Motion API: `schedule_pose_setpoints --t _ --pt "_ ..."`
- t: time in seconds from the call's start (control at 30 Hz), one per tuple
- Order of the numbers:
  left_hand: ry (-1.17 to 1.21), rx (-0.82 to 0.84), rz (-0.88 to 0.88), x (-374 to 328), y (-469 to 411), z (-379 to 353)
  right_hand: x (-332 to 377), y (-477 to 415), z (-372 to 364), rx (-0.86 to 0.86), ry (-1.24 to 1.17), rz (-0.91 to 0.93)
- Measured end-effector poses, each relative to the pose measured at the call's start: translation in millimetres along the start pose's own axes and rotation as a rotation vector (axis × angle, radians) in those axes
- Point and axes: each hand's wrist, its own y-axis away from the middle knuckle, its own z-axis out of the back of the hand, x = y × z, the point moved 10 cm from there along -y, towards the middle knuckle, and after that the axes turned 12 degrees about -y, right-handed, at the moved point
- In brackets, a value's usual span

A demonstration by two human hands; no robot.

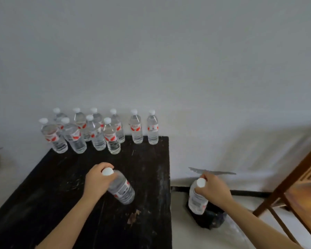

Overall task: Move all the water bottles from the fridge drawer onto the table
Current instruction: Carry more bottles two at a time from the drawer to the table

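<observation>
Looking down, head view: your left hand (95, 182) curls its fingers (104, 166) round the neck of a tilted bottle (123, 191) over the black bench (61, 186). Your right hand (213, 190) grips a second bottle (196, 202) under its cap, off the bench's right edge. The standing bottles (97, 135) line the back. They look full, so probably weighty, thin-walled and perhaps slick: hold them at the stiff neck.

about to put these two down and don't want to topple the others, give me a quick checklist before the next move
1. Grip of left hand on left bottle, at the neck: ok.
2. Grip of right hand on right bottle, at the neck: ok.
3. The left bottle is above the black table: ok.
4. The right bottle is above the table: not ok, it is past the right edge, over the floor.
5. Bare tabletop in front of the ten standing bottles: ok.
6. Whether the fridge drawer is emptied: cannot tell, not in view.
</observation>
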Motion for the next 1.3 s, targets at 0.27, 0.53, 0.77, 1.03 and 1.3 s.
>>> schedule_pose_setpoints --t 0.27,0.53,0.77,1.03,1.3 --pt "-0.039 0.035 0.037 -0.2 -57.9 -29.5 36.6 -86.8 -13.2 -0.034 -0.119 0.028" --pt "-0.02 0.062 -0.018 -17.6 -142.3 -51.5 111.4 -159.0 -50.1 0.014 -0.13 0.15" --pt "-0.039 0.012 -0.077 -45.4 -209.6 -78.6 143.3 -227.7 -77.5 0.011 -0.139 0.139" --pt "-0.081 0.076 -0.121 -61.0 -260.3 -99.2 149.8 -270.5 -92.7 0.022 -0.155 0.093" --pt "-0.202 0.255 -0.278 -78.7 -279.6 -118.9 172.7 -290.7 -108.7 0.244 0.005 0.158"
